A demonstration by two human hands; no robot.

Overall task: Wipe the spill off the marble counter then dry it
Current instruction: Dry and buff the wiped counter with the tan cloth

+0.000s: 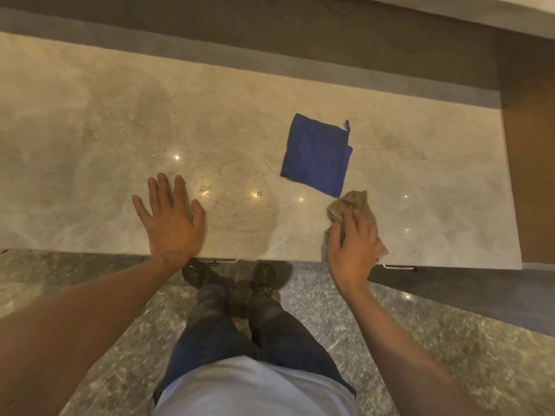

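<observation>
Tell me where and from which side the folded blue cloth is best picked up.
Judging by its pose, pinch the blue cloth at its near corner, coming from the right hand's side. It lies flat and folded, apart from the tan cloth, with that corner closest to the right hand.

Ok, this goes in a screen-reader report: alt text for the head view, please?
Seen from above, a right hand presses a tan cloth on a marble counter, right of a water spill. The left hand lies flat beside the spill; a folded blue cloth lies untouched.
</observation>
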